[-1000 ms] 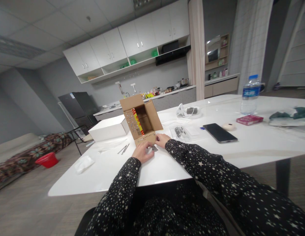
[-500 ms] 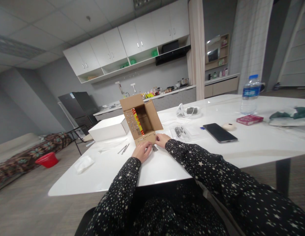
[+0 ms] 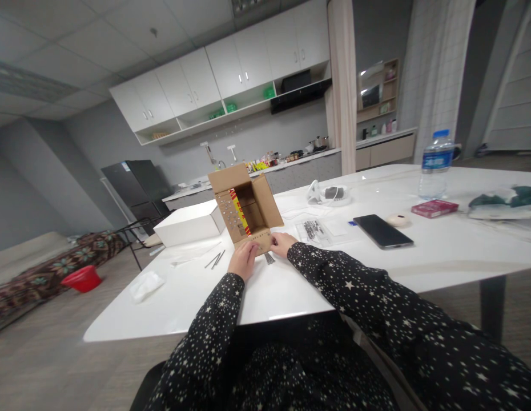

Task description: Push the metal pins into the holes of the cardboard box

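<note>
An open cardboard box with red-and-yellow tape stands tilted on the white table, its flaps spread. Small dots or studs cover its left flap and line its front flap. My left hand rests at the lower left of the front flap, fingers closed together at the tips; whatever they pinch is too small to make out. At the flap's right corner, my right hand is curled with its fingertips closed on the cardboard edge. Just below the flap lie several thin dark metal pins.
Left of the box are a few longer metal rods, a white box and a crumpled tissue. Toward the right lie a clear bag of small parts, a phone, a pink box and a water bottle.
My left hand has moved slightly up and left from beside the pins onto the front flap, and its fingers now touch the cardboard. My right hand stays at the flap's corner.
</note>
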Demonstrator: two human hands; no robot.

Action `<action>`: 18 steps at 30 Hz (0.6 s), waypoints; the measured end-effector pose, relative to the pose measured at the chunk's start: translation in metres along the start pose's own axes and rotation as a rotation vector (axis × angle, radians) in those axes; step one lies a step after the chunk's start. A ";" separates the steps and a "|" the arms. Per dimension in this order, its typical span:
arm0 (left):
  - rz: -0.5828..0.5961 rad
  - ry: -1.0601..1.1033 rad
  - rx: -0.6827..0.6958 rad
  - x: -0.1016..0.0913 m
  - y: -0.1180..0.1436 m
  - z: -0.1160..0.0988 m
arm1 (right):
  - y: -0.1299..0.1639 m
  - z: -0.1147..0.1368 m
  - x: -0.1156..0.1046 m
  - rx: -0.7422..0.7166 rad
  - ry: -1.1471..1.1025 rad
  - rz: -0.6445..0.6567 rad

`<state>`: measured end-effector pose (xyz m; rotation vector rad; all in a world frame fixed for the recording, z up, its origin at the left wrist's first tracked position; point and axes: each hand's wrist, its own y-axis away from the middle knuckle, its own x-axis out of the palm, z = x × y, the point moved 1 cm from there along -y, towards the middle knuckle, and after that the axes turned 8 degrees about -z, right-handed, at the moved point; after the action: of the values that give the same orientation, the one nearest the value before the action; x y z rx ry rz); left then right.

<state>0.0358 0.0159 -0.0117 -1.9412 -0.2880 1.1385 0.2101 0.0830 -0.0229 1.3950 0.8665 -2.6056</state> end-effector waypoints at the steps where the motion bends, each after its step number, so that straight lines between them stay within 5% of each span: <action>1: -0.024 0.010 -0.020 -0.001 0.000 0.001 | 0.000 0.000 0.000 -0.002 -0.004 -0.002; 18: -0.219 -0.004 -0.305 -0.008 -0.003 0.017 | 0.000 -0.001 -0.001 0.007 0.001 0.021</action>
<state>0.0185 0.0223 -0.0080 -2.1076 -0.6933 0.9976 0.2111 0.0830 -0.0225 1.3992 0.8389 -2.5953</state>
